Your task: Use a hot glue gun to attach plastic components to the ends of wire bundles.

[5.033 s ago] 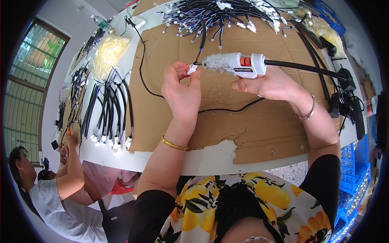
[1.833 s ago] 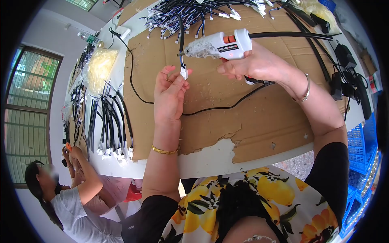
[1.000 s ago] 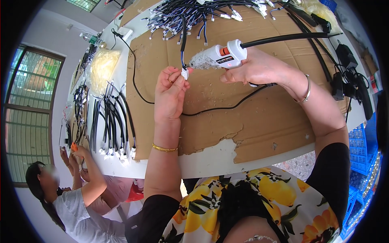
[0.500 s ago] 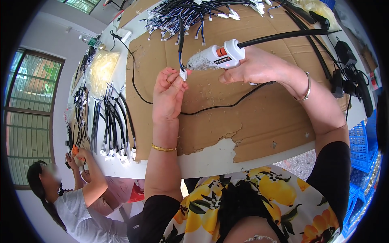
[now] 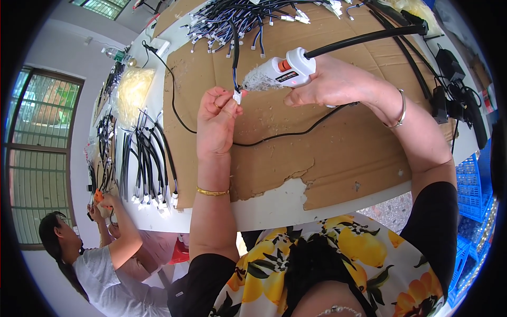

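Observation:
My left hand [image 5: 219, 119] pinches a small white connector [image 5: 237, 98] between thumb and fingers. From it a wire harness [image 5: 235, 58] in a black sleeve, with blue and black wires, runs up toward the pile at the back. My right hand [image 5: 332, 82] is wrapped around a white hot glue gun [image 5: 296, 67] with an orange part on its side. Its glue-crusted nozzle points left and reaches the wires right at the connector; whether it touches them I cannot tell. A thick black glue stick [image 5: 364, 39] sticks out of the gun's rear. My right fingertips are partly hidden.
Cardboard [image 5: 285, 174] covers the white table [image 5: 264, 211]. A heap of wire harnesses [image 5: 232, 21] lies at the back, finished-looking bundles [image 5: 148, 158] at the left beside a bag of yellowish sticks [image 5: 133, 90]. Black adapters [image 5: 449, 68] sit at right. A co-worker [image 5: 105, 259] works at far left.
The glue gun and my right hand have shifted very slightly left, and the glue stick's rear end has risen. My left hand still pinches the connector, nearly in place.

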### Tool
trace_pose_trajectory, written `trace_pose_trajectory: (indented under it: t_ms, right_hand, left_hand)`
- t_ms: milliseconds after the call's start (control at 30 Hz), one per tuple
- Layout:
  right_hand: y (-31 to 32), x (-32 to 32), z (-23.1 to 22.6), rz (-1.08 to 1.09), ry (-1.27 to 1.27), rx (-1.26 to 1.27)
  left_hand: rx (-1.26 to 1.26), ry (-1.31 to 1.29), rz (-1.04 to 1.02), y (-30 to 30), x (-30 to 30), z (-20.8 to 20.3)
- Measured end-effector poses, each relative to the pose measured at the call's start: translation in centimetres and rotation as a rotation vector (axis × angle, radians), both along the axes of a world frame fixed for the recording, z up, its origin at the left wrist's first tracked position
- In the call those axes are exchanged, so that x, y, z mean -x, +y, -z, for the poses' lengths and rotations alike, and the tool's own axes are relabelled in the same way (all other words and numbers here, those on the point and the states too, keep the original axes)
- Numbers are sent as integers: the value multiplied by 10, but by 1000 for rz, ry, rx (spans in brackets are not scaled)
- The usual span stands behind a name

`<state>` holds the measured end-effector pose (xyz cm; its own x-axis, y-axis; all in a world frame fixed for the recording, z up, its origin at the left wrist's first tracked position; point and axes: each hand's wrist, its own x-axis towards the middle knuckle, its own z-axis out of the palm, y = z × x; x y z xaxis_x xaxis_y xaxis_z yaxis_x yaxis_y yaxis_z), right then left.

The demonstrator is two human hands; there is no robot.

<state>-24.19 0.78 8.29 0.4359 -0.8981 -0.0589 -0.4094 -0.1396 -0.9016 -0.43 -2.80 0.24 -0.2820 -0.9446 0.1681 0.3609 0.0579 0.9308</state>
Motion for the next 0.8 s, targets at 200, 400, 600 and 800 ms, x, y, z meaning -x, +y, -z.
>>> trace_pose_trajectory:
  t_ms: [200, 400, 600, 800]
  right_hand:
    - [-1, 0, 2, 3, 23, 13]
    - [-2, 0, 1, 13, -6, 21]
    - [-3, 1, 4, 5, -13, -55]
    - [-3, -1, 1, 23, -16, -75]
  left_hand:
    - [-6, -16, -20, 1, 1, -3]
    - [-3, -3, 4, -1, -2, -1]
    - [-5, -13, 15, -1, -1, -1]
    - [-11, 18, 45, -1, -3, 0]
